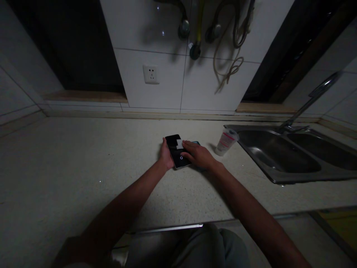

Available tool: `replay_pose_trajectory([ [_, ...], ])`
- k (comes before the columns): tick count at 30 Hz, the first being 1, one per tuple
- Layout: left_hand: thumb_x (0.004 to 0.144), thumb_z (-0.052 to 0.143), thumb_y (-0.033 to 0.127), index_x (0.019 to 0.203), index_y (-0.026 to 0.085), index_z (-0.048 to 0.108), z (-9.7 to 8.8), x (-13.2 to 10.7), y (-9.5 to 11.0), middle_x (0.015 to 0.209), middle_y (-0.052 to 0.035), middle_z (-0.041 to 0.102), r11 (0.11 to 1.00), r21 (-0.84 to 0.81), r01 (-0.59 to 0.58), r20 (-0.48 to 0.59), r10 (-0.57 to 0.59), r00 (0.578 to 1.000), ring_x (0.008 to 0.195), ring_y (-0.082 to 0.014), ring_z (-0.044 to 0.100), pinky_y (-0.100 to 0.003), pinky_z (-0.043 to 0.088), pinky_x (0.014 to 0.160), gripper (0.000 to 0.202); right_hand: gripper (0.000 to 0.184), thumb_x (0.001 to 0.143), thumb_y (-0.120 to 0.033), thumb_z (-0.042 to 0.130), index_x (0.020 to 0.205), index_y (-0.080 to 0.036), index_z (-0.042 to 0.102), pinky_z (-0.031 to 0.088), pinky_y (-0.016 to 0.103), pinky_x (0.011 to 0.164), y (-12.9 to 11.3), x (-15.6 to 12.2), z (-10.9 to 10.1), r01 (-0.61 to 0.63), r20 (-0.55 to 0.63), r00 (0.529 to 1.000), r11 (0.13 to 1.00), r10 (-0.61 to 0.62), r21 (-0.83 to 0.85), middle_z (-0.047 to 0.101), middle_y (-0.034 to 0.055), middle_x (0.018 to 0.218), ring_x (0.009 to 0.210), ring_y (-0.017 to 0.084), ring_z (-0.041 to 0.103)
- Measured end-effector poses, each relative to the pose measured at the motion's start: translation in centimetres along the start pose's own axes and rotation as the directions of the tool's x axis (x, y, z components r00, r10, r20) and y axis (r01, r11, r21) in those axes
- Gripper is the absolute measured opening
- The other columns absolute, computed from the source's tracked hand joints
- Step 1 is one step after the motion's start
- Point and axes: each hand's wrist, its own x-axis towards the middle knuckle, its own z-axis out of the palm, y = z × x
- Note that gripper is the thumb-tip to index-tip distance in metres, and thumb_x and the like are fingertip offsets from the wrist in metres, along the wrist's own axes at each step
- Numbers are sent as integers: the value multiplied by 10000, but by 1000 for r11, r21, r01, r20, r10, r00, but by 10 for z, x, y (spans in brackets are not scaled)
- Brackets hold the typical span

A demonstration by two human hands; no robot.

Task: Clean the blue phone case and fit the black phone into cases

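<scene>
A black smartphone (181, 160) lies at a slant over the counter, with a small white ring lit on the lower part of its screen. Along its left edge my left hand (166, 156) is closed around the phone, steadying it. My right hand (199, 154) reaches over from the right, its fingertips pressing a small white folded wipe (179, 144) against the screen. Part of a blue object (197, 143) shows behind and under my right hand; its kind is hidden. A clear plastic cup (226, 142) with pink print stands tilted-looking just right of that hand.
To the right, a double steel sink (279, 152) with a tall faucet (309, 96) is set into the pale speckled counter (83, 160). On the tiled wall are a socket (151, 74), pipe fittings (184, 28) and a looped cord (231, 70). The room is dim.
</scene>
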Motion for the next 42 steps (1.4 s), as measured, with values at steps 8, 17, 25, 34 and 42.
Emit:
replay_pose_trajectory([
  [8, 898, 330, 752, 1174, 110, 678, -4, 3, -8, 1043, -168, 746, 994, 60, 90, 176, -99, 979, 1060, -348, 677, -505, 463, 994, 780, 727, 993, -586, 373, 1542, -111, 344, 238, 554, 1226, 9, -2, 12, -65, -13, 998, 995, 66, 72, 274, 190, 1613, 1519, 306, 207],
  [17, 918, 305, 733, 1248, 92, 633, 2, -1, -9, 1117, -194, 723, 996, 11, 89, 184, -89, 979, 1130, -348, 654, -505, 446, 1032, 792, 655, 1009, -530, 395, 1534, -139, 369, 221, 562, 1228, -14, 1, 22, 130, 16, 991, 988, -132, 84, 306, 179, 1601, 1517, 299, 215],
  [25, 882, 218, 788, 1233, 25, 608, -6, 8, 2, 1056, -261, 706, 990, -104, -101, 18, 103, 995, 1039, -375, 689, -526, 490, 954, 926, 396, 982, -391, 548, 1275, -151, 662, 428, 464, 1129, -19, 1, 9, 402, 73, 905, 898, -419, 178, 662, 151, 1312, 1328, 264, 547],
  [34, 901, 166, 764, 1214, 50, 638, -4, 5, 12, 1041, -236, 715, 969, -131, -210, -64, 203, 977, 1016, -368, 693, -526, 511, 902, 912, 347, 962, -390, 576, 1248, -229, 686, 445, 495, 1115, 5, -1, -1, 280, 34, 956, 941, -291, 190, 617, 97, 1384, 1356, 274, 517],
  [42, 905, 244, 758, 1052, 120, 714, -1, -1, 8, 901, -158, 747, 996, -28, -85, -1, 85, 996, 937, -345, 701, -519, 513, 905, 805, 691, 972, -651, 360, 1514, -226, 418, 227, 572, 1219, 13, -2, 14, 7, 8, 1000, 972, -9, 233, 340, 125, 1604, 1518, 290, 224],
])
